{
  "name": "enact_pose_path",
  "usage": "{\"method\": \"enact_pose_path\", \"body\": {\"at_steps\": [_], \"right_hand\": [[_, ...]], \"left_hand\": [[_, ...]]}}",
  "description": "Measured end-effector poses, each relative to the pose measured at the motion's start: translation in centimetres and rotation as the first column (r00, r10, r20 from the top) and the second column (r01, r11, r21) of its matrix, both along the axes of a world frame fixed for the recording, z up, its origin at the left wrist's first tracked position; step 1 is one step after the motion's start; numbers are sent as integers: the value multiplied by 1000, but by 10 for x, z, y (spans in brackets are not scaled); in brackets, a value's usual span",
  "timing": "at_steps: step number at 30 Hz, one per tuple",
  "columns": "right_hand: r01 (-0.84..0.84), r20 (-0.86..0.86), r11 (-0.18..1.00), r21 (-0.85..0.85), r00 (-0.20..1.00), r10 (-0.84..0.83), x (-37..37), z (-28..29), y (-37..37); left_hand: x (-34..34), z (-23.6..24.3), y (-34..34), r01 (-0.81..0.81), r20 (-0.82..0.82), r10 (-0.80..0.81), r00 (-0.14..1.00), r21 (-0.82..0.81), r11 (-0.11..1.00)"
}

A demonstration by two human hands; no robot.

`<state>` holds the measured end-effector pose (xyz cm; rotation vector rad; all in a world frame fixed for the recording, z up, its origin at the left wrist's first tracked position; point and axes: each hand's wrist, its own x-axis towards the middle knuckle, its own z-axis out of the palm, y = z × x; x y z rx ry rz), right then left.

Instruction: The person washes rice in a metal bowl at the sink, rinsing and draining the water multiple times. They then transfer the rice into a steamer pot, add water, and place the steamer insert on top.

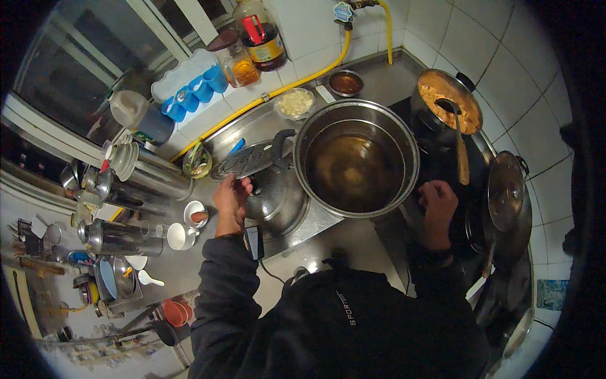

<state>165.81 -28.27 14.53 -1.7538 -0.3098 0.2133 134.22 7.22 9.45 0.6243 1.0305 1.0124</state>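
The wide round steel pot of dark liquid [353, 112] blocked a straight crossing between the bare left hand [231, 197] and the bare right hand [437, 205]; a hand could pass over its uncovered top, or along its near side above the strip of steel counter [320, 222]; leftward, the curved black handle [282, 148] narrowed the way; rightward, a gap lay before the wooden ladle handle [463, 158]; behind, the clear dish of pale pieces [295, 103] and the small steel bowl of brown sauce [346, 83] crowded the far side.
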Motion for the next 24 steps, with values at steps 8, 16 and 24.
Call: {"method": "enact_pose_path", "body": {"at_steps": [8,16,24], "right_hand": [[-39,-5,998,40,999,39,9,-12,-5],[37,32,999,-20,999,-37,17,-25,-1],[76,-6,997,25,997,-76,25,-33,5]], "left_hand": [[-5,-10,9,69,36,-66,997,-99,993],[-33,-32,35,34,24,-29,999,-202,979],[-32,-18,26,75,4,-75,997,-27,997]]}}
